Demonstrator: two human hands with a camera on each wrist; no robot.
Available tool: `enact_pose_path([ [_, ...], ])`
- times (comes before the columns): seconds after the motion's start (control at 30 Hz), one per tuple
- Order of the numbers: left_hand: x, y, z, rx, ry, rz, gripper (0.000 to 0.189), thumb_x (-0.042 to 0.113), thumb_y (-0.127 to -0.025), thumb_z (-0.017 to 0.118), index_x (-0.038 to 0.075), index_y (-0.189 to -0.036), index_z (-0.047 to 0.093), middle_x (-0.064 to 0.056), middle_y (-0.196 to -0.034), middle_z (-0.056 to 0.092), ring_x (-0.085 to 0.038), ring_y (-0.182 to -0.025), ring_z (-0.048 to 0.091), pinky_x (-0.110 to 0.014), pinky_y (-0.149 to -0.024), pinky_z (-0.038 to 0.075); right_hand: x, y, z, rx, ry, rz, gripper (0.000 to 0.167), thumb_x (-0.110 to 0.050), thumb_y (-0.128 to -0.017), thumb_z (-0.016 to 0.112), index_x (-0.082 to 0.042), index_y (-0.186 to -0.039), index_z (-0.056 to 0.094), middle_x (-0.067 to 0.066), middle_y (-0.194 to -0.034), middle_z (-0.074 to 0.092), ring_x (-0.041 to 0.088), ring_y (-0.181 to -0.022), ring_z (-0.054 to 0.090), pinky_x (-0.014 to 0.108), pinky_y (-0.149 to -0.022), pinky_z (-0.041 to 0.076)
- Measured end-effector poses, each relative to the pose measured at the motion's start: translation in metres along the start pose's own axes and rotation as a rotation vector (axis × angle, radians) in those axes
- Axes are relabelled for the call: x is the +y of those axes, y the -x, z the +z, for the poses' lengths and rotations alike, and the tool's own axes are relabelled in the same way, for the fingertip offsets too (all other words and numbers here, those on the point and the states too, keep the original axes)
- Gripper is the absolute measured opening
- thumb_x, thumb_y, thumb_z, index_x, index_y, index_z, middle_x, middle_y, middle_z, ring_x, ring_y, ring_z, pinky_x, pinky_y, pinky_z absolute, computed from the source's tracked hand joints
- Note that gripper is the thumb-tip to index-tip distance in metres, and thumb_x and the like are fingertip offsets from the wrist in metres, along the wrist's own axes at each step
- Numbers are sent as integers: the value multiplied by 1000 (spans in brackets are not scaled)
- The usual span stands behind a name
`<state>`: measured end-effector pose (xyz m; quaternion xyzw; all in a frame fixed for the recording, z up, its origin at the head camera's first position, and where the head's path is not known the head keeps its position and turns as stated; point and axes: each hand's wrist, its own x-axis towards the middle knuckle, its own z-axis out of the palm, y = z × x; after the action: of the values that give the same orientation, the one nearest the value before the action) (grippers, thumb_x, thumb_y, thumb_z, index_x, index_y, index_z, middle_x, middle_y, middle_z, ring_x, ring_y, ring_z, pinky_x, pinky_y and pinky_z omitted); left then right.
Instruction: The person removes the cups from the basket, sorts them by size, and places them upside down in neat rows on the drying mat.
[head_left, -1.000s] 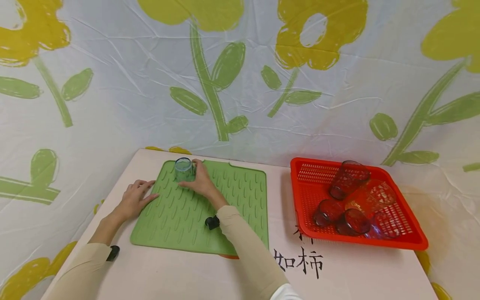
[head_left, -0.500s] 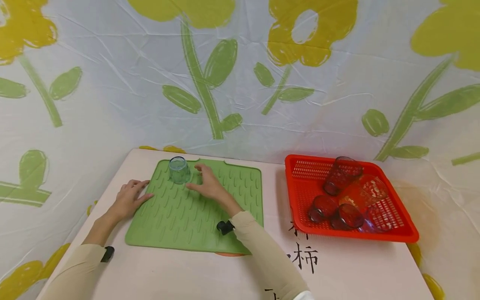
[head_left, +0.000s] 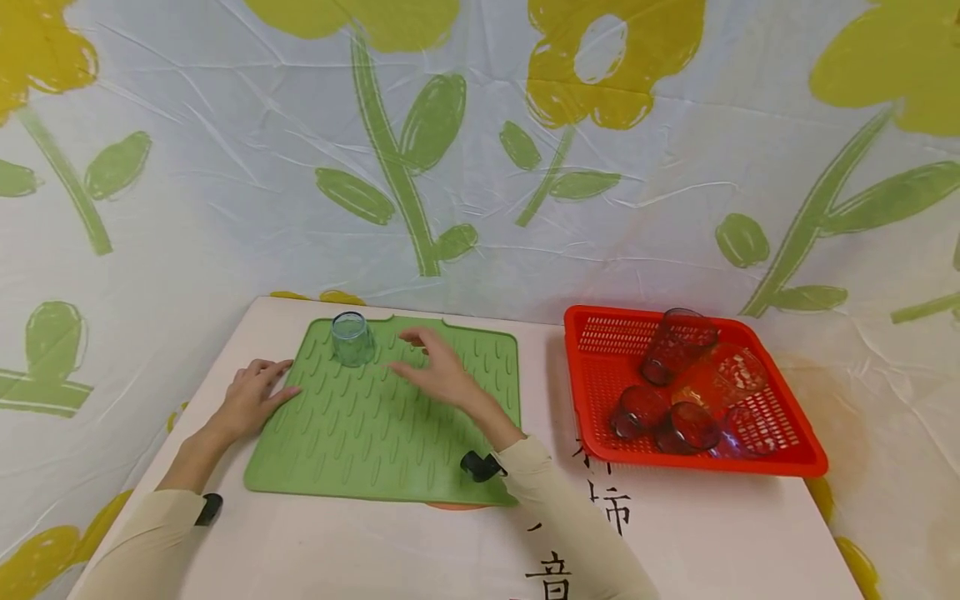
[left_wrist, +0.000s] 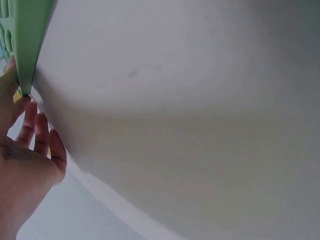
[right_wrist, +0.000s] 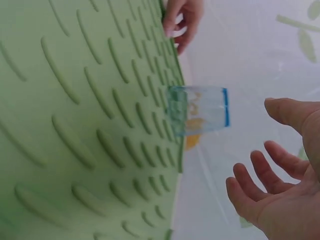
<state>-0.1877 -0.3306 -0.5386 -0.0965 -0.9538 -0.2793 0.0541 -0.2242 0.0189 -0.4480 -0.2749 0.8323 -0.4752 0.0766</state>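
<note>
A pale blue drinking glass (head_left: 352, 340) stands near the far left corner of a ribbed green drying mat (head_left: 360, 433). In the right wrist view the glass (right_wrist: 202, 110) shows a darker blue edge at its upper end. My right hand (head_left: 442, 371) hovers over the mat to the right of the glass, apart from it, thumb and fingers spread around nothing. My left hand (head_left: 251, 396) rests at the mat's left edge. In the left wrist view the thumb of that hand (left_wrist: 30, 160) lies against the mat's edge, with the other fingers loosely bent beside it.
At the right of the table (head_left: 337, 550) is a red plastic basket (head_left: 581, 392) with several glasses (head_left: 678, 346) lying in it. A flower-printed cloth (head_left: 487, 275) hangs close behind the table. Black characters (head_left: 555, 575) mark the tabletop near the right forearm.
The right hand let go of the glass and drew back to the right, leaving the glass standing on the mat. The left hand stays at the mat's edge. The head view has shifted slightly.
</note>
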Motion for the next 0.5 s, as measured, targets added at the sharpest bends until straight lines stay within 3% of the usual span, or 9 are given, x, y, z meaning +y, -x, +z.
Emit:
enact_pose_path([
  [0.13,1,0,-1,-6,2,-4,55,21,-100,71,-10,-141,51,-36,-125,48,-47,-103,45,-57,-80,35,-6,11,-15,30,7,-27,48,-21,-101,70,-2,-142,53,15,-141,56,27,-132,53,39,-111,42],
  [0.33,4,-1,-2,-14,6,-6,55,21,-100,71,-9,-141,51,-36,-126,48,-47,-103,45,-58,-81,35,-11,30,-35,74,10,-84,47,-18,-99,71,1,-139,55,17,-138,58,29,-130,54,47,-111,42],
  [0.5,3,-1,-1,-21,5,-10,55,22,-100,70,-9,-141,50,-36,-126,48,-49,-105,45,-59,-82,35,-14,46,-53,110,48,-98,46,-20,-98,74,-1,-137,58,12,-135,59,28,-128,55,46,-110,43],
])
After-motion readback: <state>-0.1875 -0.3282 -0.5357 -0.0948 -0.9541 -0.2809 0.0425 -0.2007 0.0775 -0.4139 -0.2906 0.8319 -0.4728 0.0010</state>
